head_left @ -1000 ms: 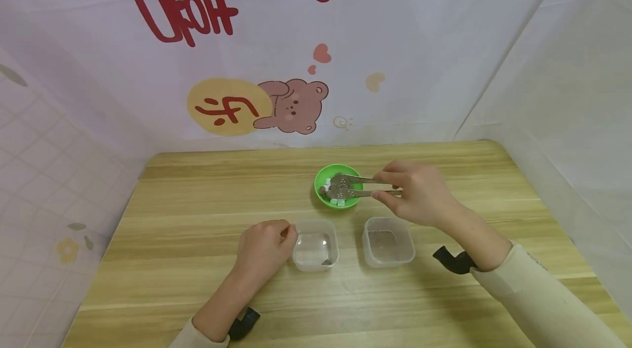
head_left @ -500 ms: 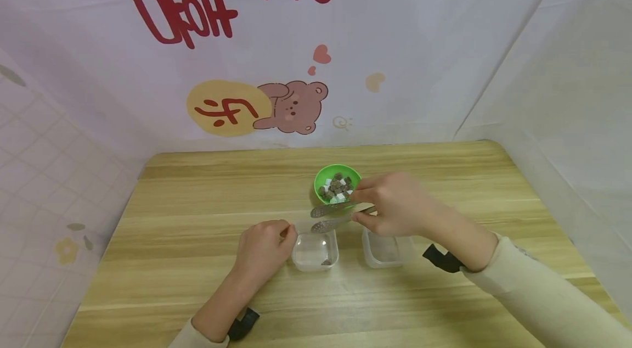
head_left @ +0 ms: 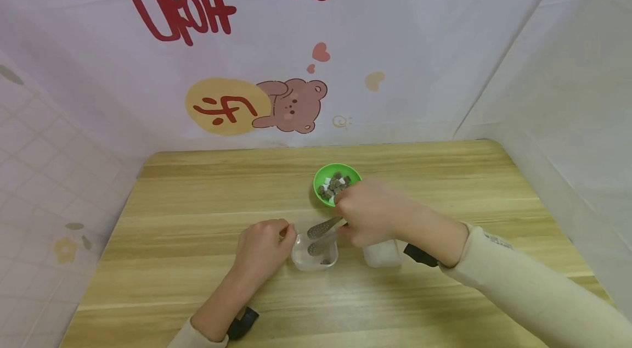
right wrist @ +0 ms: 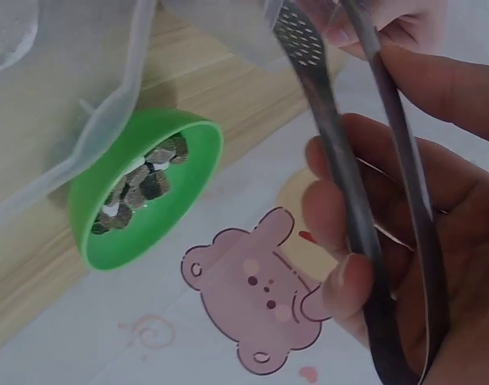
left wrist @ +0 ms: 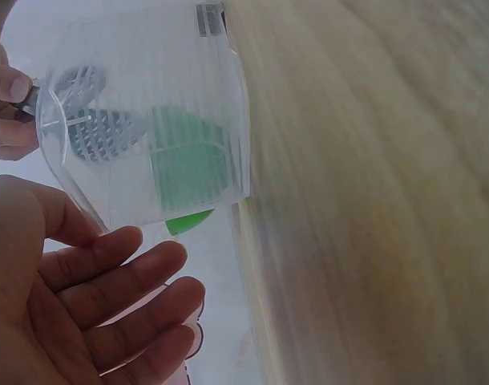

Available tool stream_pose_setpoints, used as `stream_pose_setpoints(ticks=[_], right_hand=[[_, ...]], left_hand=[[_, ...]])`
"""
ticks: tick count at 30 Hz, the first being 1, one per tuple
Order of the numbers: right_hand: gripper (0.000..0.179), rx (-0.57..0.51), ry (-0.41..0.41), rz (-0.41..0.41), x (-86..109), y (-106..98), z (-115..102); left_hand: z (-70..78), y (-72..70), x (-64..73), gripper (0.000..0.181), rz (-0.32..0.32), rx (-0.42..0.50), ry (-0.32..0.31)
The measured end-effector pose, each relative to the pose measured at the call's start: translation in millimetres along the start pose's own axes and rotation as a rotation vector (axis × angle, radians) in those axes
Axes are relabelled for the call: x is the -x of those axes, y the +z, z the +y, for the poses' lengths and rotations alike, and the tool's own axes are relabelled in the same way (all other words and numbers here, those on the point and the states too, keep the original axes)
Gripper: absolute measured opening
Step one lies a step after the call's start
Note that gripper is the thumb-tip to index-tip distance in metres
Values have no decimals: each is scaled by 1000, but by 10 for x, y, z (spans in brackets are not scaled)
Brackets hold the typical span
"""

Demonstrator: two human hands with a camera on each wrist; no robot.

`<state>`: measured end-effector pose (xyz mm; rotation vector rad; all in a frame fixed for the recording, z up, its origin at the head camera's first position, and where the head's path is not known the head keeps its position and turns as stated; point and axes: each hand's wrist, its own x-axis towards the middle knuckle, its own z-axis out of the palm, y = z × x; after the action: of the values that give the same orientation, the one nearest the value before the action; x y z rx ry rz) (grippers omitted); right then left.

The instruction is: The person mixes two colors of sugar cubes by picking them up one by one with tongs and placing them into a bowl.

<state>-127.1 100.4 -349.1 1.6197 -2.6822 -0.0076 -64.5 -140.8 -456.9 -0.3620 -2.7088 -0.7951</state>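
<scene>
My right hand (head_left: 372, 211) holds metal tongs (head_left: 322, 228) with perforated tips. Those tips hang over and partly within the left clear plastic container (head_left: 307, 267), spread apart; no cube shows clearly between them. A small brown piece (head_left: 325, 262) lies in that container's near right corner. With thumb and forefinger, my left hand (head_left: 265, 246) pinches the container's left rim; its other fingers are loosely bent in the left wrist view. Behind stands a green bowl (head_left: 320, 173) with brown cubes (head_left: 336, 183) and white cubes, partly covered by my right hand.
A second clear plastic container (head_left: 384, 256) stands to the right, partly beneath my right hand and wrist. The wooden table (head_left: 222, 189) meets a printed cloth backdrop (head_left: 419, 51) at its far edge, with cloth on both sides.
My right hand has carried the tongs from the green bowl left and towards me, to the left container. The right container is now partly covered. My left hand has stayed at the rim.
</scene>
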Motion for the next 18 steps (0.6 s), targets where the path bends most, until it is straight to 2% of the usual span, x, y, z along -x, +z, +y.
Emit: stream_pose_setpoints(ticks=[4, 7, 18], right_hand=[[37, 41, 25, -78, -85, -38, -79], [40, 46, 31, -135, -155, -73, -148], [36, 97, 31, -276, -349, -33, -322]], left_hand=[[0, -7, 3, 34, 3, -1, 9], [-2, -8, 3, 35, 11, -2, 26], [-17, 13, 12, 32, 14, 0, 38]])
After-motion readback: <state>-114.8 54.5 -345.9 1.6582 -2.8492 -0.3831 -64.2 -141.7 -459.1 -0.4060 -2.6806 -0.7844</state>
